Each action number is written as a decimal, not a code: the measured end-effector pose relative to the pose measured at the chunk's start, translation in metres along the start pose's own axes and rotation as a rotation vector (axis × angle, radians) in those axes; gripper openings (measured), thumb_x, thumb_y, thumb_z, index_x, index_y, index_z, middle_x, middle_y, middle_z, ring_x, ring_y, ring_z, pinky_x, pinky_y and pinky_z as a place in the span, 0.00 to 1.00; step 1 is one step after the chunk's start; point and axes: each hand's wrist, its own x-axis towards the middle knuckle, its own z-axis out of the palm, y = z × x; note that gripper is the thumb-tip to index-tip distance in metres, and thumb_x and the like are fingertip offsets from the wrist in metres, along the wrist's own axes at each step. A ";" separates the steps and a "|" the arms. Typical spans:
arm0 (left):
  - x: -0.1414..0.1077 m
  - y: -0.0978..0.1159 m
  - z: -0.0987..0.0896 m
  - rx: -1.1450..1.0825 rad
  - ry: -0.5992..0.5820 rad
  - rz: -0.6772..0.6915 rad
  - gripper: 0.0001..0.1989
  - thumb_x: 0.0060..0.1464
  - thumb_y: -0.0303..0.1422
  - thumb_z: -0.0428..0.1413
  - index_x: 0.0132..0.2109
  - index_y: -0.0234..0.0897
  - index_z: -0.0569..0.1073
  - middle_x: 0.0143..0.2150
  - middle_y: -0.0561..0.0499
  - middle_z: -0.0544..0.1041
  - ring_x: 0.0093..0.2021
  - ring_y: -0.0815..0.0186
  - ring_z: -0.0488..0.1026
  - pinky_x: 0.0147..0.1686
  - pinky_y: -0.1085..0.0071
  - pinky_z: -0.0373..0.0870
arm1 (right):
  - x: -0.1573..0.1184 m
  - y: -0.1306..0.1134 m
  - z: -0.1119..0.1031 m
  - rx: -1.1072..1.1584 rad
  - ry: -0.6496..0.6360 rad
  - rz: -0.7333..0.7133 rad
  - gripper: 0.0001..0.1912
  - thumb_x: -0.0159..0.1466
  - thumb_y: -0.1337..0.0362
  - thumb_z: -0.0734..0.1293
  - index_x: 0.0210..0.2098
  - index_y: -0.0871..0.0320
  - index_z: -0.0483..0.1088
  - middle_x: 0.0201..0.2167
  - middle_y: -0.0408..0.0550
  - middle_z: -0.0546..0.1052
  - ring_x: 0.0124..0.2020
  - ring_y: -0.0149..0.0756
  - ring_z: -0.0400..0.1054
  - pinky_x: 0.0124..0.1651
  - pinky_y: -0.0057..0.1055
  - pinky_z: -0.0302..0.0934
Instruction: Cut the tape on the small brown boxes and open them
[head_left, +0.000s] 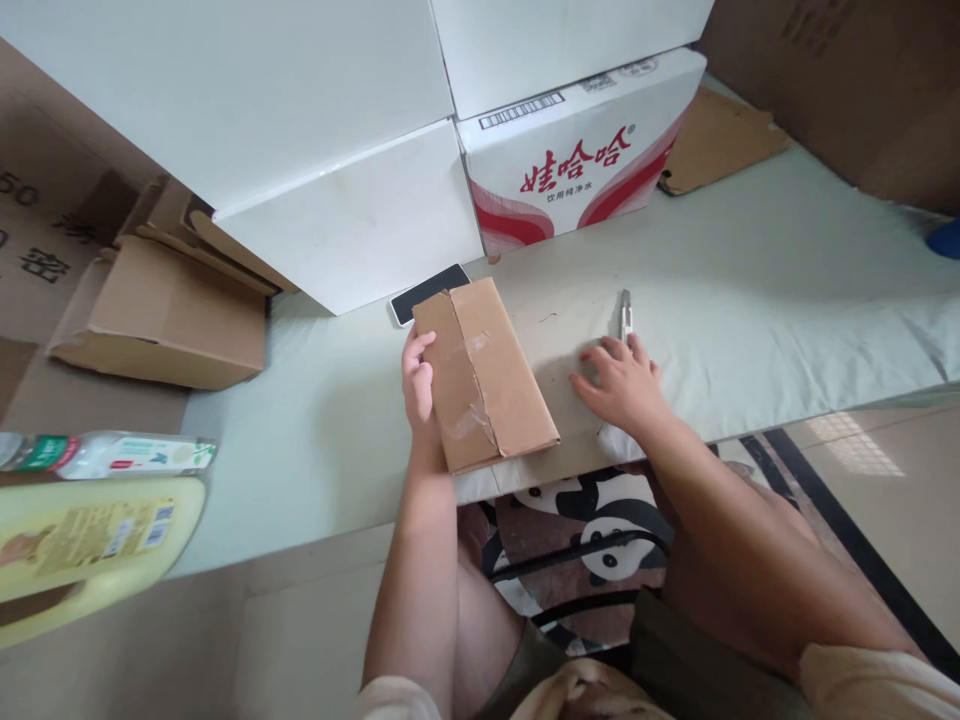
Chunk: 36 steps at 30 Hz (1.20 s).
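Observation:
A flat brown cardboard box (491,375) with clear tape over its middle seam is tilted up above the near part of the table. My left hand (418,375) grips the box along its left edge, the fingers partly hidden behind it. To the right, my right hand (619,378) is over the tabletop with its fingers spread. Just beyond those fingertips lies a utility knife (625,312), its lower end close to or under the fingers; whether they touch I cannot tell. Behind the box a dark-screened phone (429,293) lies partly covered from view.
White panels and a white and red carton (577,160) stand along the back of the cloth-covered table (787,280). Cardboard boxes (172,310) are at the left, near a clear bottle (142,453) and a yellow jug (97,540). A flat cardboard piece (720,140) lies back right.

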 end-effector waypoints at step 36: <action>0.006 -0.025 -0.007 -0.105 -0.096 0.097 0.18 0.60 0.51 0.57 0.52 0.50 0.75 0.73 0.53 0.66 0.63 0.54 0.72 0.52 0.59 0.79 | 0.005 -0.004 -0.015 0.046 -0.173 -0.134 0.10 0.64 0.68 0.61 0.33 0.56 0.75 0.38 0.54 0.80 0.38 0.44 0.70 0.37 0.36 0.56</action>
